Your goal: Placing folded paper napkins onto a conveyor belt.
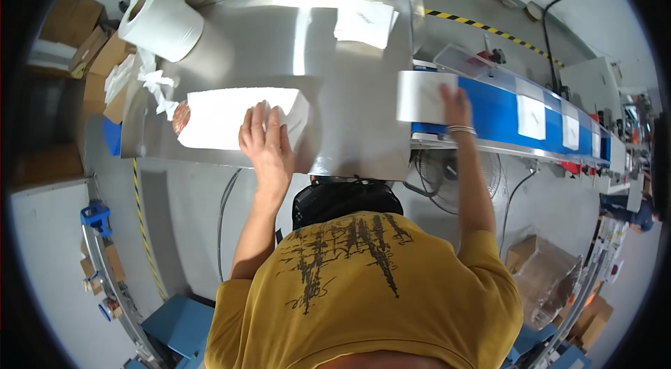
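On the left part of the metal table lies a long white stack or block, apparently of paper-like pieces. My left hand rests on its right end with fingers stretched out flat. A reddish-brown rounded thing touches the stack's left end. At the table's right edge, a flat white rectangular piece lies over the near end of the blue conveyor belt. My right hand is over that piece's right edge, its fingers smeared by motion, so its grip is unclear.
A large white paper roll stands at the table's back left, with a crumpled torn strip hanging from it. White sheets lie at the back right. More white pieces ride the belt. A floor fan stands below.
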Motion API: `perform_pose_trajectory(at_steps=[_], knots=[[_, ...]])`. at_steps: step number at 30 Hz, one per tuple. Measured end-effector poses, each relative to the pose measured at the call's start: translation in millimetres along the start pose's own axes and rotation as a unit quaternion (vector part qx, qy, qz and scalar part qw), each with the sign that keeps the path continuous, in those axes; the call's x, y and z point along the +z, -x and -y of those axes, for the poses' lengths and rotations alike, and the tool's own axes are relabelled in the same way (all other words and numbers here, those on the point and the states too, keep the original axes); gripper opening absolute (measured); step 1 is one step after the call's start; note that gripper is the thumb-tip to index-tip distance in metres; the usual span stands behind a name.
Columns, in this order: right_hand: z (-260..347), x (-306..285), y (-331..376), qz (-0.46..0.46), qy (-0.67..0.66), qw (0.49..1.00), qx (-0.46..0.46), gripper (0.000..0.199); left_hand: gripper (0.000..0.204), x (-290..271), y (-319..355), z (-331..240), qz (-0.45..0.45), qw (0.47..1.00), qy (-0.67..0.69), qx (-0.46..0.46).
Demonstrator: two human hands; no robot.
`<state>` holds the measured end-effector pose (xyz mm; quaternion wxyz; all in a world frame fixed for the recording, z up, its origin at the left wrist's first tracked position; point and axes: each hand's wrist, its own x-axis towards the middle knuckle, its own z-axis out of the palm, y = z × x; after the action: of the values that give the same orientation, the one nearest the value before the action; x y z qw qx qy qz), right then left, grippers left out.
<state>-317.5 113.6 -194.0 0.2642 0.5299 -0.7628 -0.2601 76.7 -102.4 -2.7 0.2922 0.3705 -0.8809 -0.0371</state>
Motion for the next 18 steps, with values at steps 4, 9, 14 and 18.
perform_pose_trajectory(at_steps=[4, 9, 14, 18], knots=[[-56, -125, -34, 0.129, -0.322, 0.806, 0.479, 0.065, 0.038, 4, 6, 7, -0.028, 0.999, -0.011, 0.013], [21, -221, -92, -0.108, -0.679, 0.726, -0.026, 0.067, 0.036, 0, 11, 3, 0.0, 0.999, 0.016, 0.033], [87, -236, -123, -0.002, -0.753, 0.635, -0.172, 0.066, 0.039, -14, -1, -6, 0.071, 0.996, 0.058, 0.017], [79, -208, -88, 0.1, -0.938, 0.324, 0.072, 0.037, 0.052, -3, 0, 14, 0.034, 0.999, -0.015, -0.026]])
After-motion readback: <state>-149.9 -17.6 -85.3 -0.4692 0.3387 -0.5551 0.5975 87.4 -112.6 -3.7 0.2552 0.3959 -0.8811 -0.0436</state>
